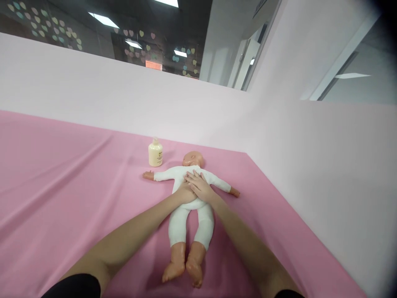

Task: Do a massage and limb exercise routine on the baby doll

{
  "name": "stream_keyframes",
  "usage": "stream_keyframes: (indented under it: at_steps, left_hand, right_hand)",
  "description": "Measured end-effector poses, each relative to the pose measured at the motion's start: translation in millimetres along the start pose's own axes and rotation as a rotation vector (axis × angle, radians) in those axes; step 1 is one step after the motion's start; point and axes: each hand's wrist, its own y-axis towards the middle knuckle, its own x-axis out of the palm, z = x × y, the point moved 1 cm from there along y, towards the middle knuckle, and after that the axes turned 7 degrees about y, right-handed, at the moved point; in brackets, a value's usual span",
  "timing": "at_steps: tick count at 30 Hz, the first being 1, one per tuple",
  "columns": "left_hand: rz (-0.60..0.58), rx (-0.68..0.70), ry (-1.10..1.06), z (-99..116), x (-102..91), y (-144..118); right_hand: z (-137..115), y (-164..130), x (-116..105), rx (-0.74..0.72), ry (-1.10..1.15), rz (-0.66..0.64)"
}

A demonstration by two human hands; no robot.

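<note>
A baby doll (177, 225) with a white cloth body lies on its back on a pink sheet (77, 178). Its head points away from me and its arms are spread wide. My left hand (185, 193) lies flat on the doll's belly and chest. Partly over it rests my right hand (201, 186), its fingers stretched out and slightly apart. Some of my left fingers are hidden beneath the right hand. Beyond the doll's outstretched arm on the left stands a cream-coloured pump bottle (155, 154), which neither hand touches.
A white wall (93, 99) rises behind the pink surface, and another wall (328, 174) runs along the right side. Above the back wall is a window (105, 45) with heart-shaped stickers and ceiling-light reflections. Folds run through the sheet on the left.
</note>
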Motion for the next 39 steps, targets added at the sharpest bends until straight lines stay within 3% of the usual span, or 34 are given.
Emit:
stream_keyframes:
  at_steps: [2, 6, 12, 18, 20, 23, 27, 30, 34, 39]
  left_hand:
    - [0.025, 0.023, -0.108, -2.0, -1.9, -1.7]
    - [0.184, 0.008, -0.340, -5.5, -11.8, -3.4]
    - [0.217, -0.066, -0.432, -9.5, -18.9, -0.4]
    - [0.364, -0.200, -0.465, -13.5, -12.9, 0.6]
    - [0.332, -0.210, -0.426, -14.1, -13.3, -0.4]
    - [0.200, -0.080, -0.379, -12.3, -20.4, -2.9]
    - [0.112, 0.040, -0.332, -5.4, -31.7, -4.8]
    - [0.119, 0.052, -0.291, 3.0, -34.6, -3.5]
    - [0.091, 0.100, -0.267, 12.3, -32.5, -1.4]
    - [0.087, -0.096, -0.240, 6.6, -23.6, 1.1]
  right_hand:
    - [2.7, 11.0, 1.5, -0.002, 0.000, 0.015]
    - [11.7, 16.6, 4.7, 0.078, -0.014, 0.093]
    - [24.0, 7.4, 7.5, 0.408, -0.162, 0.213]
    - [-0.8, -4.5, 19.3, 0.576, -0.281, 0.149]
    - [-11.8, -7.1, 25.4, 0.543, -0.314, 0.107]
    - [-17.2, -6.0, 30.8, 0.295, -0.354, 0.027]
    - [1.3, 1.9, 25.4, -0.006, -0.335, -0.104]
    - [20.8, 6.1, 16.9, 0.009, -0.305, -0.104]
    - [36.9, 6.8, 11.7, 0.120, -0.308, 0.028]
    - [49.7, 4.1, 11.8, 0.401, -0.208, 0.183]
